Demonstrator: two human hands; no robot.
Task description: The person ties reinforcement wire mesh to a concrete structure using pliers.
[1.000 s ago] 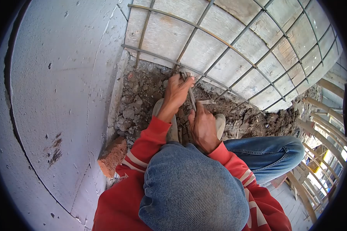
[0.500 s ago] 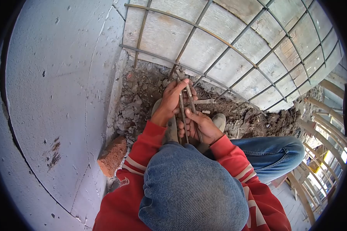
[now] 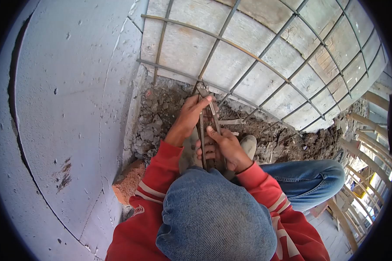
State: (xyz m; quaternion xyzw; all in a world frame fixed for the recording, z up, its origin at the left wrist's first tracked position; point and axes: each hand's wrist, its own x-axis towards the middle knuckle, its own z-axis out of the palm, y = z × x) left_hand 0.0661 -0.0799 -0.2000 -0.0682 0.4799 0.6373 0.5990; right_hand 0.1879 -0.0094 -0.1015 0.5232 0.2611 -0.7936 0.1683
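Observation:
Long-handled metal pincers (image 3: 215,122) point away from me, their jaws close to a joint at the bottom of the steel rebar grid (image 3: 252,61). My left hand (image 3: 189,115) is closed around the pincers just behind the jaws, its thumb lying along the top. Further back, my right hand (image 3: 226,148) wraps round the handles, thumb over one and fingers curled between them. Whether the jaws grip any wire cannot be made out.
Pale boards (image 3: 196,43) stand behind the grid. A grey wall (image 3: 65,117) rises on my left, with a piece of brick (image 3: 130,180) at its foot. Broken rubble (image 3: 154,115) and soil (image 3: 309,141) cover the ground. Wooden poles (image 3: 370,143) are at the right.
The pincers' jaws have come up against the bottom joint of the grid. My right hand's fingers have shifted on the handles; my left hand keeps its hold near the jaws.

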